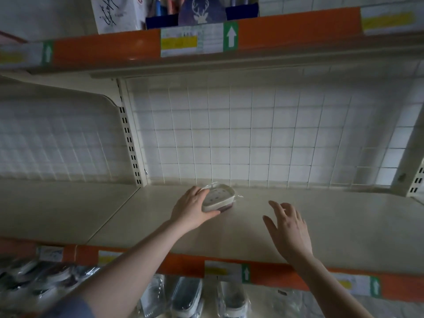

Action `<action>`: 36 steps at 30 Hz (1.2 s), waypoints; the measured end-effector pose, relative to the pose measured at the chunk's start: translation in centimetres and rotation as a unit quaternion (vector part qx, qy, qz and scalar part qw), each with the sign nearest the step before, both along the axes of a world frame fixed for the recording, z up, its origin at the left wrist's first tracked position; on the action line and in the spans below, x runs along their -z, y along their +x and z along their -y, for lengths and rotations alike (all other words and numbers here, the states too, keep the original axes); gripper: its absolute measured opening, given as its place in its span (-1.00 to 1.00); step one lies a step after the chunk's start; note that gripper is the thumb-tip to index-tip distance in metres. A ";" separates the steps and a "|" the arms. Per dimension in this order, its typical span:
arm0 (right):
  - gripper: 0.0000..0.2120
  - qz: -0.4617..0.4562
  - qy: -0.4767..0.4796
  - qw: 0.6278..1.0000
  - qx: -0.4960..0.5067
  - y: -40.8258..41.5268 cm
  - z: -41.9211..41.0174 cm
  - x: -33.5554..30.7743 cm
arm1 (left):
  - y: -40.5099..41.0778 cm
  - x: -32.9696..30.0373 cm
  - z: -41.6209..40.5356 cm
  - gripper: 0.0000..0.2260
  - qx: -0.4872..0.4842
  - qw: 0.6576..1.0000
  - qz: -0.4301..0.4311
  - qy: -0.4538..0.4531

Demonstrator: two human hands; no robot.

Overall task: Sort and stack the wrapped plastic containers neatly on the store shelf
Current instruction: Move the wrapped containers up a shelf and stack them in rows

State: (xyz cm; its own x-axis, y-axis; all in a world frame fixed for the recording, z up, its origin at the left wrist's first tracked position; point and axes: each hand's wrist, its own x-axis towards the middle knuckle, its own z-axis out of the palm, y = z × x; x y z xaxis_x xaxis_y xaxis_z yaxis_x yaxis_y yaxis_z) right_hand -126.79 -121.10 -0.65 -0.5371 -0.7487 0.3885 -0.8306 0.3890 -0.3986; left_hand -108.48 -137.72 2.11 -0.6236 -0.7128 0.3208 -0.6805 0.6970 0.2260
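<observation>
— what sort of place is this?
— a shop. the shelves [275, 226] are metal retail racking, with slotted uprights [129, 143] and a wire grid back [229, 134].
— anything else?
— orange edge strips [103, 49] carry price labels [179, 42] and green arrow stickers [230, 36]. wrapped goods [185, 294] lie in rows on the shelf below, and more stock [199, 10] stands above.

Single head-worn view, facing forward and slightly down, close to shelf [252, 226]; arm's reach
</observation>
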 end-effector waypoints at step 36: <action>-0.59 -0.112 -0.038 0.992 0.043 -0.9 1.2 1.8 | -0.4 0.0 6.4 -0.73 -0.066 0.926 -0.187 0.321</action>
